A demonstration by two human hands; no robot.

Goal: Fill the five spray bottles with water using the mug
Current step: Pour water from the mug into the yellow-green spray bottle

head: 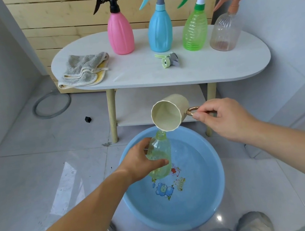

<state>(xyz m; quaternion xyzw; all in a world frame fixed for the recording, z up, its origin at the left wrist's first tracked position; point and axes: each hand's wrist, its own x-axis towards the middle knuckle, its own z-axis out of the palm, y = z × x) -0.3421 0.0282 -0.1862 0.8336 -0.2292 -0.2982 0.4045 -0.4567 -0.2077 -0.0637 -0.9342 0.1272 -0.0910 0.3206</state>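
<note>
Overlapping the bottle [160, 149] mouth, the tilted mug [167, 113] rim.

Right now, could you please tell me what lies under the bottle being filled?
The blue basin lies below the pale green bottle in the left hand; the bottle hides part of its cartoon print.

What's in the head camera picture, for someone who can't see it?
A right hand tips a cream mug over the open neck of a pale green bottle, held by the left hand above a blue basin. Behind, four capped spray bottles and a cloth sit on a white table.
</note>
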